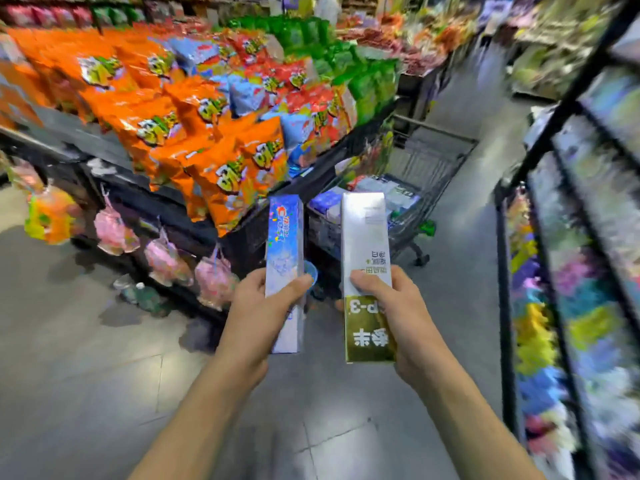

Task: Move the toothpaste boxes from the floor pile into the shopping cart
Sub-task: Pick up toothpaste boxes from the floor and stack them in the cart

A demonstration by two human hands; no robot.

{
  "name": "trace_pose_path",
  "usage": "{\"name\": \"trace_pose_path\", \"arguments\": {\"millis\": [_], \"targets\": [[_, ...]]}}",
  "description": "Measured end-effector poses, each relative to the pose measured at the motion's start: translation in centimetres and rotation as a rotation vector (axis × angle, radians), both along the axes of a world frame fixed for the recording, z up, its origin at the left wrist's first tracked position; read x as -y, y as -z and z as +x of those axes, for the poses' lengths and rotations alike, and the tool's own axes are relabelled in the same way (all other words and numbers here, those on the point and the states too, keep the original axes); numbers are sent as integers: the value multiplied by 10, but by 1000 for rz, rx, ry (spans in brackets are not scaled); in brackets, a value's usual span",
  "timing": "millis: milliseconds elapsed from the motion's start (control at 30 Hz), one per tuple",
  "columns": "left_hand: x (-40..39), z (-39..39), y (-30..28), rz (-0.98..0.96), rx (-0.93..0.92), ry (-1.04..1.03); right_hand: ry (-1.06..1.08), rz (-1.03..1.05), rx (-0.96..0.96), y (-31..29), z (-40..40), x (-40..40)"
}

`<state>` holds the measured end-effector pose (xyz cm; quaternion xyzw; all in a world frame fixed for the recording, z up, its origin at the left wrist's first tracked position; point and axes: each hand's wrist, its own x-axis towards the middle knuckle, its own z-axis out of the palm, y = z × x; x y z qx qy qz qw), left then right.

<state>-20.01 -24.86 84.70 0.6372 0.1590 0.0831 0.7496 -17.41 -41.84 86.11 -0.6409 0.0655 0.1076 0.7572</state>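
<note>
Two bare forearms reach forward from the lower edge of the view, each ending in a hand that grips one toothpaste box held roughly upright above the grey floor [86, 341]. Left hand [266, 306]: fingers and thumb curled round the lower half of a blue holographic box [284, 244], thumb lying across its front face, the box's upper half rising clear of the hand. Right hand [391, 306]: fingers wrapped round the right edge of a wider silver-and-gold box [363, 233], thumb pressed across the front where the silver part meets the gold, printing upside down as seen from the head camera. The two boxes stand side by side, near but apart, neither touching the other. Beyond their upper ends stands the wire shopping cart [433, 174], its basket already holding several blurred boxes and packs; both held boxes are nearer the camera than the cart and outside it. To the left of the cart, a display bin [138, 188] heaped with orange, red, blue and green snack bags [194, 133], with small pink bags [114, 230] hanging along its front. Along the right edge, a dark-framed shelf [554, 237] of blurred coloured goods.
</note>
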Motion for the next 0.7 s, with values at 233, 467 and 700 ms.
{"name": "trace_pose_path", "arguments": {"millis": [233,467,700], "targets": [[93,143,17,154,-20,170,204,5,-16,12,101,104],[139,296,51,428,30,276,297,-23,-65,36,224,153],[158,447,94,531,-37,225,337,-47,-144,55,357,177]]}}
